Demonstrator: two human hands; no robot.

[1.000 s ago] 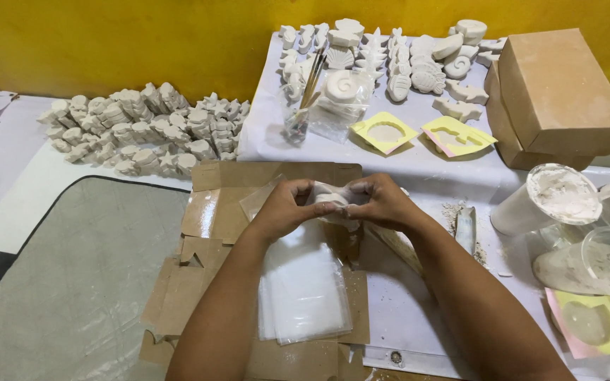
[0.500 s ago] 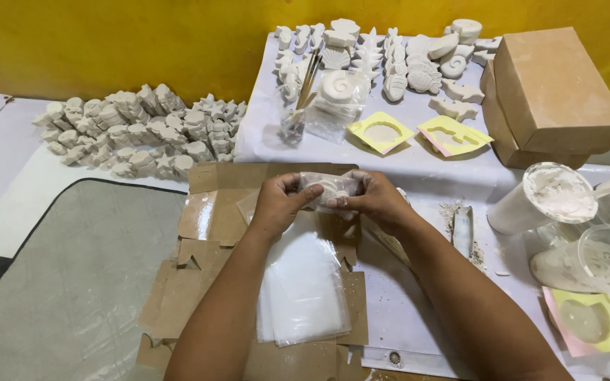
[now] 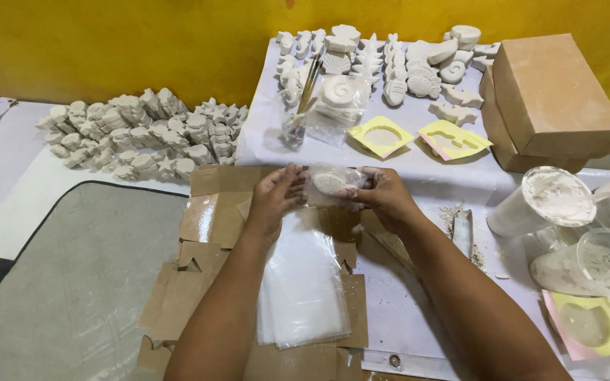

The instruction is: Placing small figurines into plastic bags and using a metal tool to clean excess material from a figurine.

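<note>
Both hands hold a small clear plastic bag [image 3: 332, 182] with a white plaster piece inside, lifted a little above flattened brown cardboard [image 3: 206, 212]. My left hand [image 3: 277, 195] pinches the bag's left edge, fingers closed on it. My right hand [image 3: 384, 196] grips the bag's right side. Below the hands a stack of clear plastic bags [image 3: 303, 282] lies on the cardboard.
A heap of white plaster figures [image 3: 135, 134] sits at the left by the yellow wall, more figures [image 3: 390, 60] at the back. Yellow moulds [image 3: 383, 135], a brown box [image 3: 552, 99], a white plaster-filled cup [image 3: 548, 201] and clear cups [image 3: 601, 264] stand at the right. A grey mat [image 3: 58, 289] lies at the left.
Both hands have lifted the bagged plaster piece slightly and spread it flatter between them; the piece now shows through the bag.
</note>
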